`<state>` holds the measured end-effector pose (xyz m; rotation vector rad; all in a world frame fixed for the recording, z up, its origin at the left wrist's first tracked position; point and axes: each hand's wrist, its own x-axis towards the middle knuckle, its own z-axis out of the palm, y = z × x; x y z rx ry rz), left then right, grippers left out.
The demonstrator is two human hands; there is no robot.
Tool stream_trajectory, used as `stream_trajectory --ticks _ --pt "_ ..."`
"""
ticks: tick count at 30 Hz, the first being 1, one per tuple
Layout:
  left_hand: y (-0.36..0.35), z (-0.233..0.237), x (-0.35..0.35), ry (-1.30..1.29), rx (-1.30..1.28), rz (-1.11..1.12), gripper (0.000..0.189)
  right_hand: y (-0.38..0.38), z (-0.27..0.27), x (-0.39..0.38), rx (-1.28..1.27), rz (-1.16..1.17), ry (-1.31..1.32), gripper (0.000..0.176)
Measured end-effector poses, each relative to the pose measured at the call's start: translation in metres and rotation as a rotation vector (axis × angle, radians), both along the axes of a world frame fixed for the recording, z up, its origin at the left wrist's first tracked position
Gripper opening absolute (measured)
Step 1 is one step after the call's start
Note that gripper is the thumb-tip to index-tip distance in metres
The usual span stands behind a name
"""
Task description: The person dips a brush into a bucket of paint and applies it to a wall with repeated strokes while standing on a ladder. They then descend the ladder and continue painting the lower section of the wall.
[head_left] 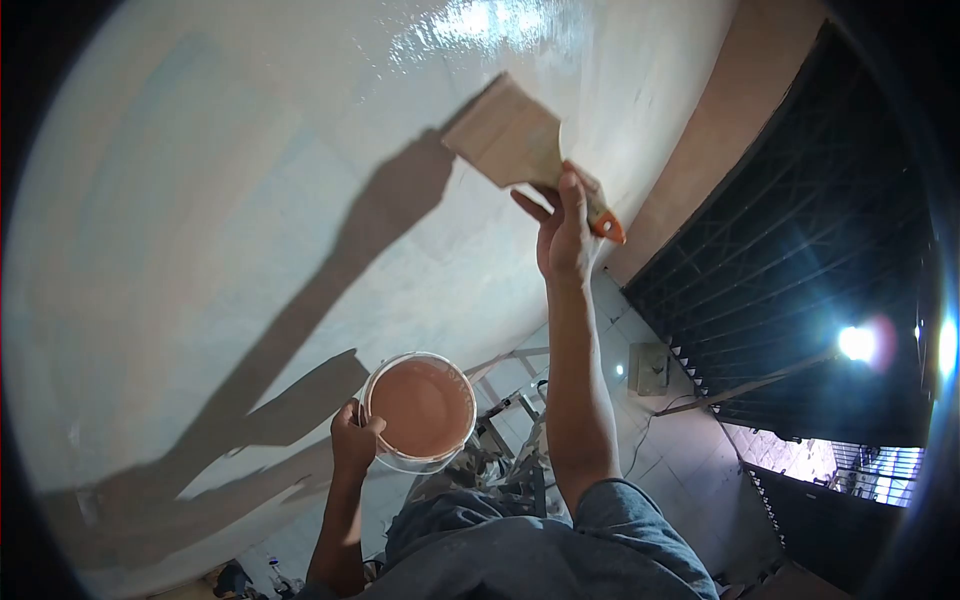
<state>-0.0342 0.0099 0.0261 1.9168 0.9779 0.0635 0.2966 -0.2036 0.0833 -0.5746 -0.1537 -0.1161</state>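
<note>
A wide paintbrush (508,130) with an orange-tipped handle is in my right hand (566,225), fingers closed round the handle. Its bristle end meets the pale wall (270,200), close below a wet, shiny patch. My left hand (356,440) grips the rim of a white bucket (470,425), thumb over the edge. Inside the bucket is pinkish-brown paint (420,405). Both arms cast long shadows on the wall.
A bright lamp (857,343) on a pole shines at the right, in front of a dark folding gate (800,260). Below lies a tiled floor (690,480) with a box-like stand (650,370). Ladder-like metal parts (525,410) show beneath me.
</note>
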Motion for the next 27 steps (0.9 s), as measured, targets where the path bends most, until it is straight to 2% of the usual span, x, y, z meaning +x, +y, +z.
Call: stream_trajectory --ticks 3,6,7,9,11,13,15,18,20,22,27 --pt "-0.023 0.030 0.019 0.051 -0.057 0.067 0.016 -0.009 -0.075 -0.012 -0.083 -0.018 0.133 0.027" --pt "-0.006 -0.009 0.008 -0.070 0.091 -0.053 0.017 -0.013 -0.158 -0.033 -0.123 -0.016 0.234 0.027" --pt "-0.014 -0.005 0.013 -0.060 0.089 -0.063 0.017 -0.017 -0.177 -0.041 -0.194 -0.060 0.303 0.026" --pt "-0.028 0.010 0.024 -0.031 -0.138 0.074 0.017 -0.019 -0.203 -0.052 -0.260 -0.113 0.378 0.025" --pt "-0.024 0.003 0.021 -0.021 -0.086 0.042 0.017 -0.015 -0.215 -0.054 -0.374 -0.160 0.454 0.023" --pt "-0.024 -0.001 0.022 -0.027 -0.036 0.009 0.017 -0.007 -0.191 -0.048 -0.386 -0.182 0.474 0.022" --pt "-0.022 0.000 0.022 0.088 0.018 -0.011 0.018 0.002 -0.156 -0.039 -0.462 -0.175 0.415 0.023" --pt "-0.013 -0.008 0.014 -0.021 0.015 -0.035 0.019 0.003 -0.054 -0.031 -0.429 -0.164 0.253 0.027" --pt "-0.019 0.000 0.016 -0.036 0.016 -0.044 0.019 -0.003 0.003 -0.026 -0.308 -0.148 0.137 0.029" --pt "-0.034 0.016 0.027 -0.078 -0.179 0.085 0.017 -0.013 0.047 -0.019 -0.254 -0.156 0.004 0.030" --pt "-0.028 0.005 0.025 -0.090 -0.089 0.008 0.018 -0.016 0.091 -0.006 -0.054 -0.127 -0.079 0.030"
